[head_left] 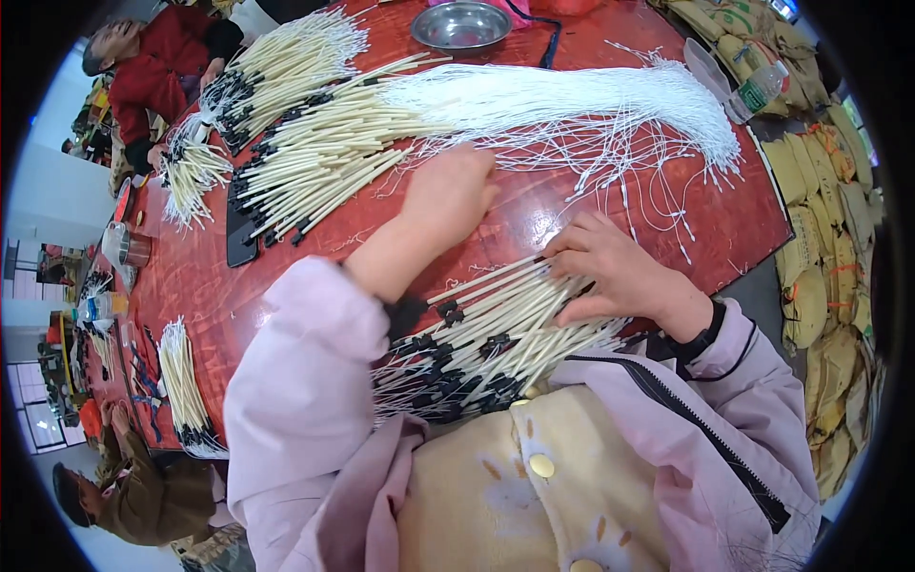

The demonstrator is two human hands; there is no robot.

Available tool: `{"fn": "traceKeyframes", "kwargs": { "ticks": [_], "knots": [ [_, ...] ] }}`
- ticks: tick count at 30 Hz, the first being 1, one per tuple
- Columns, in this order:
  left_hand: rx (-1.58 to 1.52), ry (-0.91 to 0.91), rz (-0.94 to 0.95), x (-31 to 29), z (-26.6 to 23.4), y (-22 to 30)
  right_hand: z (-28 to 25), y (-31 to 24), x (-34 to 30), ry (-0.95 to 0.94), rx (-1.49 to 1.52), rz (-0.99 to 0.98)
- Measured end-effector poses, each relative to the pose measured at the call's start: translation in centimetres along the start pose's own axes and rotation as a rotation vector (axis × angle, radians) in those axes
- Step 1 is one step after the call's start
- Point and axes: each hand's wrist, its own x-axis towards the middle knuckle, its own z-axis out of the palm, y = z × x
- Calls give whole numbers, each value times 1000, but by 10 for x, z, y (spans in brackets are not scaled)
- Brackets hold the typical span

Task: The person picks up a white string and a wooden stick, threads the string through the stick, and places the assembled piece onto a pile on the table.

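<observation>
A lilac jacket (305, 381) with black zip (707, 435) covers a yellow buttoned top (457, 486).

- Light was bright, fairly even; shadows fell soft.
- White glare sat on the red table (519, 212), in from its near edge.
- Windows (27, 383) beyond the table's left edge shone pale.
- Left hand (450, 195) was slightly blurred.
- Fisheye bowed the table's outline; black ringed the view.

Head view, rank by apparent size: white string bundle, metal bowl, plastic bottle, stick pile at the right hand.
Largest, too close to rank: white string bundle; stick pile, nearer the camera, partly covered by the right hand.
Next: metal bowl.
Smallest: plastic bottle.
</observation>
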Motion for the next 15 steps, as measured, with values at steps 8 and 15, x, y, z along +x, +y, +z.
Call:
{"fn": "traceKeyframes", "kwargs": {
  "ticks": [8, 15],
  "knots": [
    [181, -6, -149, 32, 46, 1, -1, 5, 4, 128, -146, 114],
    [81, 29, -127, -30, 19, -16, 0, 5, 13, 120, -185, 70]
  ]
}}
